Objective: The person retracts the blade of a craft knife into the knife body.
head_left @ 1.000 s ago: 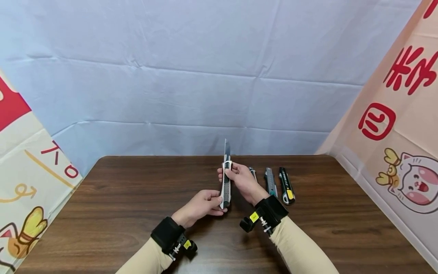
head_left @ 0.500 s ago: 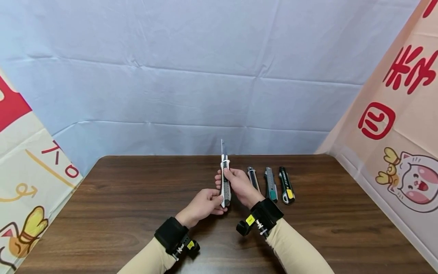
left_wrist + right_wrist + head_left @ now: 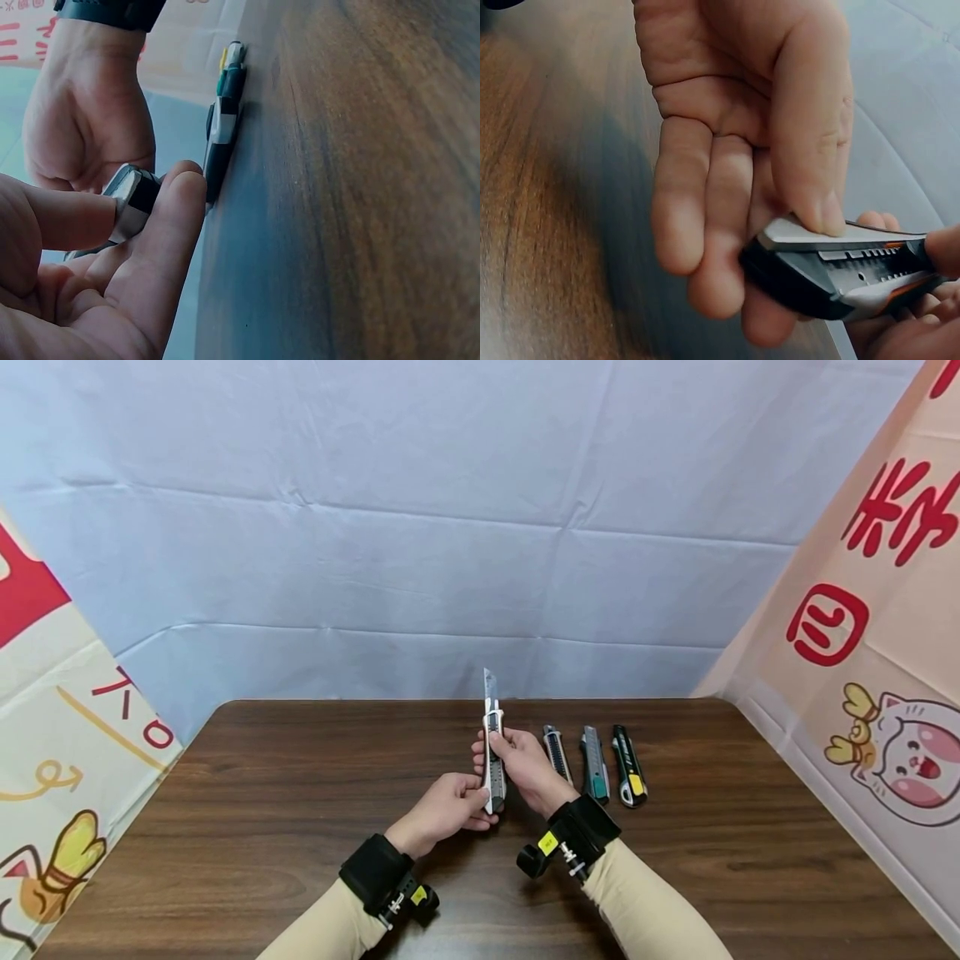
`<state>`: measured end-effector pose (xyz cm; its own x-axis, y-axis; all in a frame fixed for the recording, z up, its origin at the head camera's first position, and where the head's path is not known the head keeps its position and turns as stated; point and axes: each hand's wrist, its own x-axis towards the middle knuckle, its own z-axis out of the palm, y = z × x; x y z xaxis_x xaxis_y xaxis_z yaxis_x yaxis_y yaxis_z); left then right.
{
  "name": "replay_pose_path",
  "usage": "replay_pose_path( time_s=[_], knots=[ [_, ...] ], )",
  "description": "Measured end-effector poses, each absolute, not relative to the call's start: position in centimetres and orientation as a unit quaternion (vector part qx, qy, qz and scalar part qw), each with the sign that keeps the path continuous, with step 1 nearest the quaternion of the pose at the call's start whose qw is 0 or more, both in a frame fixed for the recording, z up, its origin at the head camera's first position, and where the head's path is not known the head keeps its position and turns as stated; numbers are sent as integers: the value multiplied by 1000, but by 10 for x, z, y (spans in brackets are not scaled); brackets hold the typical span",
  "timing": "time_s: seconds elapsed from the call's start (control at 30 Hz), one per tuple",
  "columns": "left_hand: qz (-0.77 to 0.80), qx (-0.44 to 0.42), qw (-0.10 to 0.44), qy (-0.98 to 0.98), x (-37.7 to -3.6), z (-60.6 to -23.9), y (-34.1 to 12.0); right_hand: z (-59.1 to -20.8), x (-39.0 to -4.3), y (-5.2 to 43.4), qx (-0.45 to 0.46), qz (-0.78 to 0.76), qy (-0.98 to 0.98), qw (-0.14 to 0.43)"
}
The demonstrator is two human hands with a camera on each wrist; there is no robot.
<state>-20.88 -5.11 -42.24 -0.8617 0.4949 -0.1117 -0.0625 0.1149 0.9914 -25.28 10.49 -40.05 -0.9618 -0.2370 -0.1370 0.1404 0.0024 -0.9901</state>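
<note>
I have the silver utility knife (image 3: 492, 760) held upright over the counter (image 3: 262, 810), blade (image 3: 490, 683) out and pointing to 12 o'clock, away from me. My left hand (image 3: 442, 810) pinches the butt end of the handle at 6 o'clock, fingers curled round it; my right hand (image 3: 525, 764) wraps the upper body from the 3 o'clock side, thumb lying on the slider track, as the right wrist view shows (image 3: 840, 274).

To work the slider well, I judge the left grip should stay firm at the butt so the handle does not twist, while the right thumb presses squarely on the slider and moves in small clicks. Every finger should stay below the metal nose, clear of the edge, with the blade aimed away from my body.

Relative to the grip, the knife runs straight between both hands: the butt in the left palm, the mid-body under the right fingers, the blade standing free above them. Three other knives (image 3: 592, 764) lie side by side on the counter at 3 o'clock, just beside my right wrist, untouched.
</note>
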Motion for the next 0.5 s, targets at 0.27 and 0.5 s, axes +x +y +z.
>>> replay_pose_path(
  time_s=[0.27, 0.5],
  knots=[
    [649, 144, 215, 715, -210, -423, -50, -401, -253, 106, -42, -704, 696, 135],
    [650, 143, 213, 716, -210, -422, -50, -399, -253, 106, -45, -704, 696, 134]
  ],
)
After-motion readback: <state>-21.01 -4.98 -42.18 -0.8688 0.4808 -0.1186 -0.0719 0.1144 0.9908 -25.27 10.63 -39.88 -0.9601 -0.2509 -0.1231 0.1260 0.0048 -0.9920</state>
